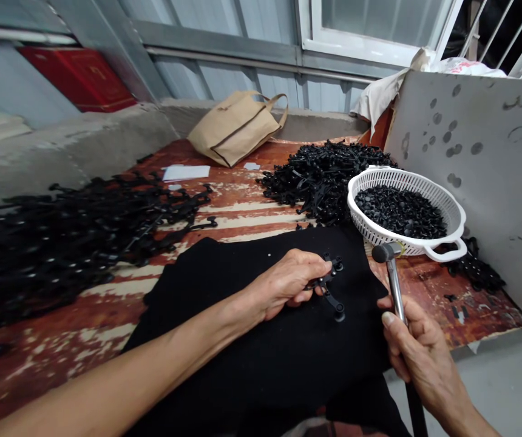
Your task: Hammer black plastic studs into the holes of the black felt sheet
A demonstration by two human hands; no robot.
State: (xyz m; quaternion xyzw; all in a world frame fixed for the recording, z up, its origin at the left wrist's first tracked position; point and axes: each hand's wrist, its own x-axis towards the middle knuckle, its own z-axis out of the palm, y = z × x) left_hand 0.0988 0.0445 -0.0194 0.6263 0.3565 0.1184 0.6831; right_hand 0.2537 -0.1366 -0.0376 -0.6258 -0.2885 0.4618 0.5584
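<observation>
Over a black cloth [243, 370], my left hand [288, 279] is closed on a small black branched part [331, 297] with round ends. Its arms stick out past my thumb and fingers, and the rest of it is hidden in my grip. To the right, my right hand [418, 343] is wrapped round the handle of a hammer [395, 285]. The hammer stands upright with its dark round face turned left, apart from the black part. Just beyond the hammer head is a white plastic basket [459, 221] holding many small black round pieces [400, 209].
A big pile of black parts [61, 237] spreads across the left of the worn red table [106, 328]. Another heap [320, 176] lies behind the cloth. A tan bag [238, 127] and white paper [186, 173] are at the back. A grey panel [474, 145] stands on the right.
</observation>
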